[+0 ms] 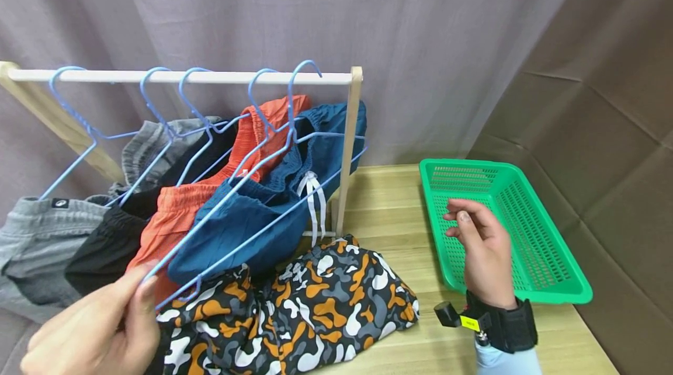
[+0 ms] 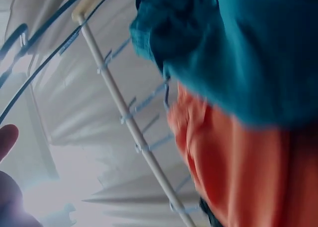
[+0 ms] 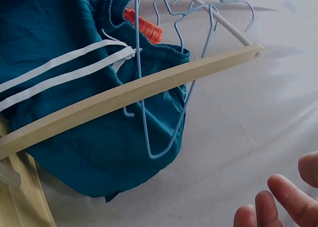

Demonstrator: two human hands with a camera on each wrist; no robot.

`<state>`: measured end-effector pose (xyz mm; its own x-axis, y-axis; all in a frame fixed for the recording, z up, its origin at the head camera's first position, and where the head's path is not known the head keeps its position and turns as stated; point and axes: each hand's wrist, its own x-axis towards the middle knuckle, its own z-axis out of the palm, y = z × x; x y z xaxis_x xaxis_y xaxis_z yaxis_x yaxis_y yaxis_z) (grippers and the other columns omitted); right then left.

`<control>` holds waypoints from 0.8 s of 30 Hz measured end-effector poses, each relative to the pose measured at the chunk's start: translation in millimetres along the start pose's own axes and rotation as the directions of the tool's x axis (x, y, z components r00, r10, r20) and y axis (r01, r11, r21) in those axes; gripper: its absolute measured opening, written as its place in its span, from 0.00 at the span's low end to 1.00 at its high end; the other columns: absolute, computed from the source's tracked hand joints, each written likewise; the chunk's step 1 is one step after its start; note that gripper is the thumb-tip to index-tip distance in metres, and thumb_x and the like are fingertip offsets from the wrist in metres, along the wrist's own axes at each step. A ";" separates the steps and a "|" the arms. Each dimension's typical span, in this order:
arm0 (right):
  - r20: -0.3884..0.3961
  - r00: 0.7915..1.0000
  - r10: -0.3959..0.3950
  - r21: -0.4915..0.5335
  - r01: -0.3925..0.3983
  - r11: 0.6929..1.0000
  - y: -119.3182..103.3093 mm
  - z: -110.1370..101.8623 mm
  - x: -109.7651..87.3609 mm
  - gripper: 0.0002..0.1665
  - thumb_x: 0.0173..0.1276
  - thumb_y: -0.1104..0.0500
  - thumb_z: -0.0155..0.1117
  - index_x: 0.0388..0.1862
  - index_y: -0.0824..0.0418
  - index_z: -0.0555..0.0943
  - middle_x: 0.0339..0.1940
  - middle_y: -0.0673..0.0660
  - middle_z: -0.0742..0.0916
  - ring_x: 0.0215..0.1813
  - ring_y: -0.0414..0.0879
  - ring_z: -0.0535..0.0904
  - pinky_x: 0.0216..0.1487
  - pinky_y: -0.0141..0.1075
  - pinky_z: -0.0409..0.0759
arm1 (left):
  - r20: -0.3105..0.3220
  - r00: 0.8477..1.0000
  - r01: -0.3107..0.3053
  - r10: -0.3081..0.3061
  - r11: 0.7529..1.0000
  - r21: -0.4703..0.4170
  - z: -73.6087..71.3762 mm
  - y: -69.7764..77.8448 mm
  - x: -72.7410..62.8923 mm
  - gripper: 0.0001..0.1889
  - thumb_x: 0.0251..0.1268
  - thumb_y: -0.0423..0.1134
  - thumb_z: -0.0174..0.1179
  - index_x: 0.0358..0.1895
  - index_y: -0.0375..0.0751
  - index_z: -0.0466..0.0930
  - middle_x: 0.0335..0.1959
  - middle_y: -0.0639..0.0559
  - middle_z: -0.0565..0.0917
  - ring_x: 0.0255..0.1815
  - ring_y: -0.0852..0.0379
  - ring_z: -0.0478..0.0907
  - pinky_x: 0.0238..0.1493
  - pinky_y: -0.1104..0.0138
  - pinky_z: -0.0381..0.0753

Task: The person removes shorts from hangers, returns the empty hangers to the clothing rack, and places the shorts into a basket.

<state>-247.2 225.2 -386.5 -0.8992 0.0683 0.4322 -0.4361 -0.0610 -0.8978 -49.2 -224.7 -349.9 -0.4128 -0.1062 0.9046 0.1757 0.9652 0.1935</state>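
Observation:
My left hand (image 1: 97,322) pinches one end of a bare blue wire hanger (image 1: 290,94) between thumb and finger, while its hook sits over the white rail (image 1: 210,76). Beside this hanger hang dark blue shorts (image 1: 242,229) with a white drawstring. Patterned shorts (image 1: 321,311) in black, orange, grey and white lie on the table under the hanger's lower bar. Off to the right, my right hand (image 1: 486,252) is held over the green basket (image 1: 431,235), fingers loosely bent with nothing in them; its fingertips (image 3: 283,182) appear in the right wrist view.
Orange shorts (image 1: 173,202), black shorts (image 1: 113,235) and grey shorts (image 1: 68,229) hang further left on blue hangers. The rack's wooden post (image 1: 348,147) stands between the clothes and the basket. Grey curtain (image 1: 447,42) backs the wooden table (image 1: 389,205).

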 end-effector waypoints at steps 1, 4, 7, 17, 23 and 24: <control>0.000 1.000 0.001 -0.004 -0.001 1.000 0.4 0.0 -0.3 0.14 0.86 0.68 0.56 0.59 0.68 0.87 0.56 0.60 0.87 0.53 0.53 0.83 0.46 0.35 0.83 | -0.121 0.992 -0.025 0.024 1.000 -0.006 7.5 16.7 8.1 0.24 0.82 0.54 0.58 0.31 0.39 0.88 0.15 0.43 0.80 0.08 0.41 0.63 0.13 0.51 0.50; 0.001 1.000 0.004 -0.013 -0.004 1.000 1.4 0.0 -1.1 0.14 0.87 0.68 0.56 0.59 0.68 0.87 0.56 0.60 0.87 0.53 0.53 0.83 0.46 0.35 0.83 | -0.370 0.926 -0.096 0.075 0.995 -0.039 27.8 50.5 24.6 0.28 0.83 0.56 0.59 0.30 0.35 0.90 0.18 0.40 0.85 0.10 0.34 0.72 0.12 0.50 0.56; 0.003 1.000 0.004 -0.018 -0.004 1.000 2.4 0.2 -1.6 0.14 0.86 0.68 0.56 0.60 0.70 0.86 0.55 0.60 0.87 0.53 0.52 0.83 0.46 0.34 0.83 | -0.382 0.918 -0.132 0.102 0.990 -0.052 37.1 62.8 30.2 0.27 0.84 0.53 0.59 0.30 0.34 0.90 0.17 0.41 0.84 0.08 0.36 0.70 0.10 0.52 0.53; 0.003 1.000 0.014 0.011 -0.014 1.000 4.2 -0.6 -2.0 0.14 0.86 0.68 0.56 0.60 0.73 0.85 0.55 0.59 0.88 0.53 0.52 0.83 0.47 0.35 0.83 | -0.295 0.938 -0.199 0.180 0.979 -0.033 58.2 67.6 27.5 0.22 0.86 0.46 0.58 0.35 0.33 0.89 0.14 0.44 0.79 0.06 0.45 0.62 0.09 0.57 0.49; 0.011 1.000 0.017 -0.015 -0.017 1.000 6.7 1.0 -2.4 0.15 0.86 0.68 0.56 0.61 0.77 0.83 0.54 0.58 0.89 0.53 0.52 0.83 0.47 0.34 0.83 | -0.330 0.924 -0.226 0.193 0.972 -0.065 66.5 72.7 25.9 0.20 0.85 0.44 0.60 0.36 0.33 0.90 0.13 0.46 0.76 0.06 0.48 0.60 0.09 0.58 0.47; 0.015 1.000 0.017 -0.027 -0.016 1.000 7.4 1.5 -2.5 0.15 0.86 0.68 0.57 0.61 0.77 0.83 0.54 0.58 0.89 0.53 0.51 0.83 0.47 0.34 0.83 | -0.326 0.926 -0.227 0.192 0.971 -0.072 66.9 73.5 25.7 0.20 0.85 0.43 0.60 0.36 0.32 0.90 0.13 0.46 0.76 0.06 0.49 0.60 0.09 0.59 0.47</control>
<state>-248.2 223.1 -394.1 -0.9068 0.0523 0.4183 -0.4203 -0.0357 -0.9067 -106.6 -140.5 -337.8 -0.0570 0.0093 0.9983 0.3286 0.9444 0.0099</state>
